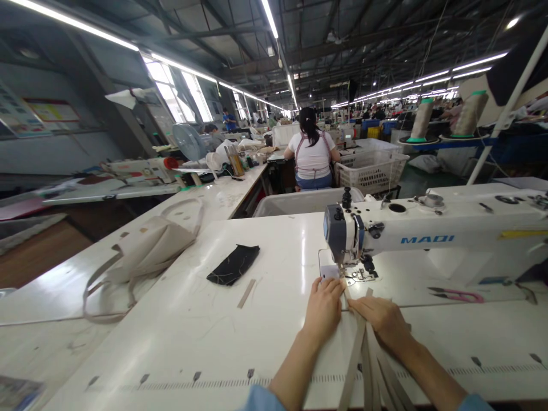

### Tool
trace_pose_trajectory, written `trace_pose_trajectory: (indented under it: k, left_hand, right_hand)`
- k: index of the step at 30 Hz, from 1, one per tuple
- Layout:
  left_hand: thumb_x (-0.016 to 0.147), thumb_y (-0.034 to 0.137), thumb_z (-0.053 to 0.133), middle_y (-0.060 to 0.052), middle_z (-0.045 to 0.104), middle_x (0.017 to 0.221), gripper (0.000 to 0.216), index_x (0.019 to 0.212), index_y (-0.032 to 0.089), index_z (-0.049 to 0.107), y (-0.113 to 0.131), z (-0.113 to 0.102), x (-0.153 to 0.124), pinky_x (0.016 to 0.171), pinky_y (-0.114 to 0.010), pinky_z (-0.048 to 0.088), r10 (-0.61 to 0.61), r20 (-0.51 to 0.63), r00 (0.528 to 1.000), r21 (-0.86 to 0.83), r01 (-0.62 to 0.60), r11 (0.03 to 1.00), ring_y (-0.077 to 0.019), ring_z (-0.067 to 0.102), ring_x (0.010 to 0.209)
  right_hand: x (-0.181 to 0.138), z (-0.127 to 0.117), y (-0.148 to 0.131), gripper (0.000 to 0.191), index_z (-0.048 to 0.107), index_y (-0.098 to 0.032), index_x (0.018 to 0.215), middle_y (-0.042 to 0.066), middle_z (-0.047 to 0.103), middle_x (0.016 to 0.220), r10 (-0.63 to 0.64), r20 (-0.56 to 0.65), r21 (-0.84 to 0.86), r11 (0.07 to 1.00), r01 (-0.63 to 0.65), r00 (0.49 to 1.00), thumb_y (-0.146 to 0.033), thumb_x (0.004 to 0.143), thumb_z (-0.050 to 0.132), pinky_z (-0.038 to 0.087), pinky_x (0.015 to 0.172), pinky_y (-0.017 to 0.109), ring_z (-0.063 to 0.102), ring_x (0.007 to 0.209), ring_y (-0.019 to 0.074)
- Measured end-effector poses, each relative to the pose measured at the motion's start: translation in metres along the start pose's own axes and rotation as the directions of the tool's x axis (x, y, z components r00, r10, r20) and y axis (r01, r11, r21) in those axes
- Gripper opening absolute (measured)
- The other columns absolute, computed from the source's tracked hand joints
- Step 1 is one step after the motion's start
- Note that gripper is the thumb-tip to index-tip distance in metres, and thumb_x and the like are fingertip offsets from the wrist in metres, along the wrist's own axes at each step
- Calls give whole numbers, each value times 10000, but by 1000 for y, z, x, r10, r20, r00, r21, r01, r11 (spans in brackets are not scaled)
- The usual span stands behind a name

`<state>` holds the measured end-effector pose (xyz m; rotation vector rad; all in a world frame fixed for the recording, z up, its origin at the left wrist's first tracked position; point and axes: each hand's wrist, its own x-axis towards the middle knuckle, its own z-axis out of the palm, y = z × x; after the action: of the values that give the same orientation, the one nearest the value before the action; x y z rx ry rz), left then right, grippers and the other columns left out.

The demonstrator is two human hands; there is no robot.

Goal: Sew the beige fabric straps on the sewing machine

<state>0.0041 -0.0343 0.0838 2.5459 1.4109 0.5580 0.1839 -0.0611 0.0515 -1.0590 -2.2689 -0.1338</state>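
At the needle end of a white sewing machine [428, 228], my left hand [326, 302] has its fingers together on a narrow beige strip [346, 298], close to the presser foot. My right hand [383, 319] is closed on the same strip from the right, with thumb and forefinger near the left fingertips. Several long beige strips [366, 365] run from beneath my right hand toward the table's front edge. The strip's end under the foot is hard to make out.
Pink-handled thread snips [458, 294] lie right of my hands. A black fabric piece [233, 265] and a short beige strip [246, 293] lie left. Farther left is a beige bag with straps [149, 251]. Thread cones [422, 120] stand behind; a person [312, 148] sits ahead beside a white basket [370, 171].
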Motion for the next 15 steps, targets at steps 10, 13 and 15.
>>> trace_pose_trajectory:
  k: [10,13,15]
  left_hand:
    - [779,66,443,-28,557,1258,463,1212,213,518,-1,1,-2,1109,-452,178,-11,6,1000,-22,11,1000,-200,415,1221]
    - [755,43,440,-42,556,1234,480,1200,205,522,-1,0,-1,1095,-442,223,1,-4,1000,-17,-1,1000,-204,421,1202]
    - [733,24,436,-52,568,1180,484,1172,200,537,0,-1,-1,1065,-423,283,17,-20,1000,-31,-17,999,-202,455,1146]
  right_hand:
    - [-2,4,0,257,563,-220,1085,20,635,865,32,52,-26,999,-31,998,-159,940,359,393,632,261,584,723,156]
    - [-1,5,1,231,567,-237,1055,5,618,820,37,71,-53,998,-34,997,-177,939,376,366,597,261,570,670,151]
    - [-1,7,0,217,571,-241,1034,-4,600,773,41,58,-72,997,-37,997,-194,941,380,342,569,266,557,629,150]
